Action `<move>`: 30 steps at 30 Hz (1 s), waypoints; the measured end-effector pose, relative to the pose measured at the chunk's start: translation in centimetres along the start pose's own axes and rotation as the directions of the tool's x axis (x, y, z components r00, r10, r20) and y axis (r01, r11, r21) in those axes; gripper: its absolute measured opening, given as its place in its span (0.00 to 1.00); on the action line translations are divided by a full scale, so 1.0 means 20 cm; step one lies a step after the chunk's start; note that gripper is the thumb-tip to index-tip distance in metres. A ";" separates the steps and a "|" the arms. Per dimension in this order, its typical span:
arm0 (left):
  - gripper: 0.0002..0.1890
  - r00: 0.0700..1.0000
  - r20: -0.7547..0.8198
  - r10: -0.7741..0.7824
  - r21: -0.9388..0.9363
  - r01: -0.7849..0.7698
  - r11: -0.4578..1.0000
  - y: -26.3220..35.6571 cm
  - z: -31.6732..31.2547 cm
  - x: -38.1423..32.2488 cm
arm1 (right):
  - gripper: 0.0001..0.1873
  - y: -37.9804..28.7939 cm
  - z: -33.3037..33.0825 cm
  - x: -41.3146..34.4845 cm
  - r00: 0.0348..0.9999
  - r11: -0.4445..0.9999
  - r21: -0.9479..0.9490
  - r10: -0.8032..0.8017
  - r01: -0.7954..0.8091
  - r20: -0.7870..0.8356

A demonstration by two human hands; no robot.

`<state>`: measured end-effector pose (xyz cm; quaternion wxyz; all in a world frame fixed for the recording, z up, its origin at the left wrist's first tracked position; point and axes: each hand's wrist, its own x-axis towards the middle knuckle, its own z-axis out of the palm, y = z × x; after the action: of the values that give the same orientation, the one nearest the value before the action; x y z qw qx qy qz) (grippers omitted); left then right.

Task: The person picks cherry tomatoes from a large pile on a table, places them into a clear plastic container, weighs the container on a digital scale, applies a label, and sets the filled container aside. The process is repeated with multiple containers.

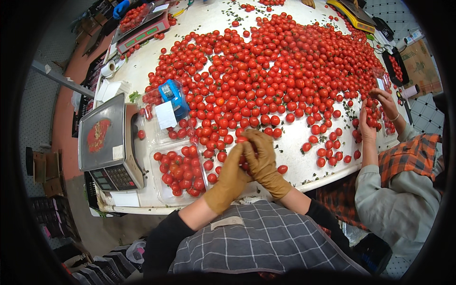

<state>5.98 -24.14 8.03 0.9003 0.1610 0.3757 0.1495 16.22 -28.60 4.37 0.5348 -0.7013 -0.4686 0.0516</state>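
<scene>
My left hand (228, 178) and my right hand (263, 162), both in tan gloves, are cupped together above the near edge of the table. Red cherry tomatoes (243, 160) show between the palms; how many they hold is hidden. Just left of my hands sits a clear plastic punnet (154, 178) filled with loose cherry tomatoes (182, 170). Beyond my fingers a wide heap of cherry tomatoes (249, 85) spreads over the white table (297, 142). Green stem bits lie among the fruit.
A digital scale (101, 137) stands at left. Behind the filled punnet, a blue device (172, 94) and a white paper (165, 115) rest on clear packaging. A co-worker's hands (370, 117) hold tomatoes at right. Farther off are a red scale (142, 35) and a yellow scale (352, 16).
</scene>
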 end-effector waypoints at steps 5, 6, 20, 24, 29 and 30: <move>0.28 0.990 -0.040 0.132 -0.259 -0.138 0.956 0.15 -0.20 -0.31 | 0.14 -0.31 0.23 0.02 0.982 0.968 0.233 -0.127 0.093 0.137; 0.27 0.978 -0.107 0.177 -0.234 -0.198 0.952 0.19 -0.23 -0.36 | 0.15 -0.34 0.29 0.01 0.977 0.966 0.239 -0.144 0.104 0.155; 0.34 0.925 -0.267 0.271 -0.018 -0.286 0.958 0.41 -0.56 -0.84 | 0.22 -0.28 0.37 0.10 0.890 0.919 0.320 -0.331 0.230 0.313; 0.29 0.899 -0.225 0.375 0.092 -0.364 0.927 0.39 -0.65 -0.87 | 0.38 0.14 0.10 0.17 0.958 0.861 -0.465 -0.082 0.206 0.274; 0.30 0.814 -0.339 0.471 0.262 -0.399 0.879 0.39 -0.70 -0.86 | 0.36 0.17 -0.04 0.01 0.871 0.806 -0.540 0.066 0.241 0.487; 0.30 0.793 -0.364 0.489 0.296 -0.399 0.868 0.39 -0.70 -0.84 | 0.34 0.14 -0.04 -0.05 0.870 0.788 -0.552 0.042 0.274 0.492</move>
<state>-16.68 -21.21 12.46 0.7134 0.2998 0.5280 0.3497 17.82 -29.74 2.00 0.1513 -0.7684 -0.6208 0.0370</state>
